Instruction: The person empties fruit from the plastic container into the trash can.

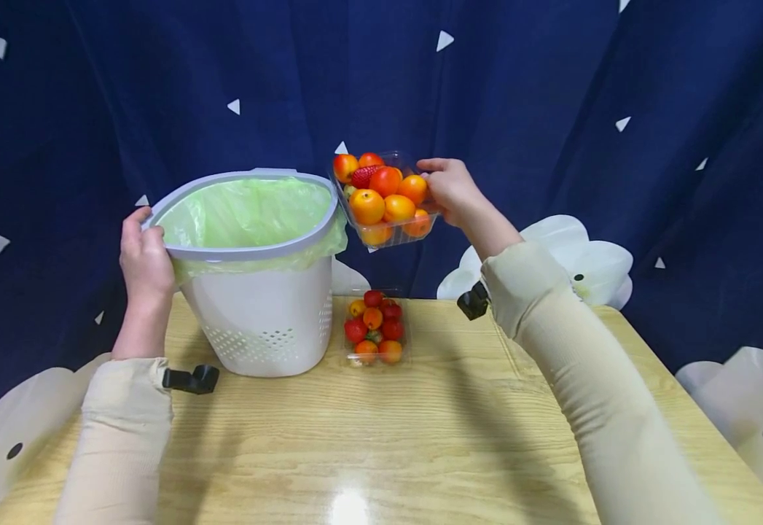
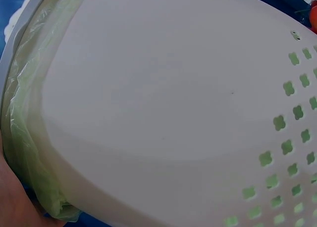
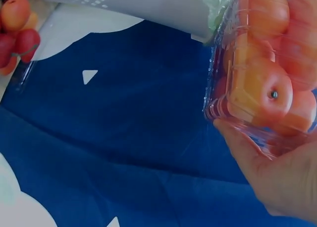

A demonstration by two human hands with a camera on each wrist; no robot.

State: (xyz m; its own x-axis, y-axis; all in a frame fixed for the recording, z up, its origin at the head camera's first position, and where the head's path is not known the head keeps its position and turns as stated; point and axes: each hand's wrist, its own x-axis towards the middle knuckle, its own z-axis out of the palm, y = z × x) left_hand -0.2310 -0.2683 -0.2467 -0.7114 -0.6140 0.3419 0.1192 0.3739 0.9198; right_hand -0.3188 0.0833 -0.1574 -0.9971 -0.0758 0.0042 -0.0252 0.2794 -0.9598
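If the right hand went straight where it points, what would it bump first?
Probably the bin: the fruit box in the right hand would meet it first, though how near they are is unclear.

Glare (image 1: 350, 507) whitens the tabletop (image 1: 329, 437) toward its near edge; my arms (image 1: 604, 379) cast soft shadows (image 1: 486, 397) across it, and my wrist views look dimmer.
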